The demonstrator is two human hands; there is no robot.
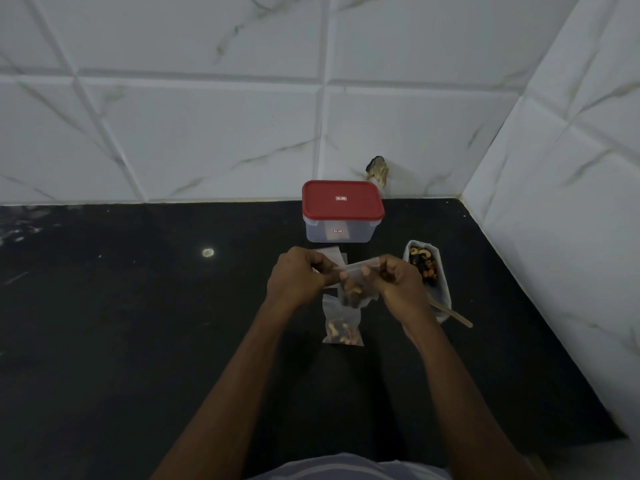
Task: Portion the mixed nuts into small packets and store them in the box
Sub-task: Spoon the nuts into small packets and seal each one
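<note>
Head view. A black counter (138, 323) ends at a tiled back wall (207, 133). On the right it ends at a tiled side wall (571, 202), and the two walls meet in a corner at the far right. The counter's widest bare stretch lies to the left of the hands. The right side is narrower, hemmed in by the side wall.

The box (341, 232), clear with its red lid (341, 199) on, stands close to the back wall. Its long side runs left to right.

Just in front of the box, the left hand (298, 278) and right hand (398, 285) hold a small packet (356, 292) above the counter. Each hand's curled fingers pinch one end of the packet's mouth strip. The strip runs left to right and rises slightly toward the right. The nuts sag at the packet's lower end, toward the person.

A filled packet (341, 327) lies flat on the counter just nearer than the held one. Its long axis runs away from the person, with the nuts at the near end. Empty packets (334, 256) show between the hands and the box.

A white tray (444, 292) sits beside the right hand, with its long axis running near to far. It holds mixed nuts (424, 266) at its far end. A wooden stick (453, 315) juts over the tray's near end, pointing toward the near right.
</note>
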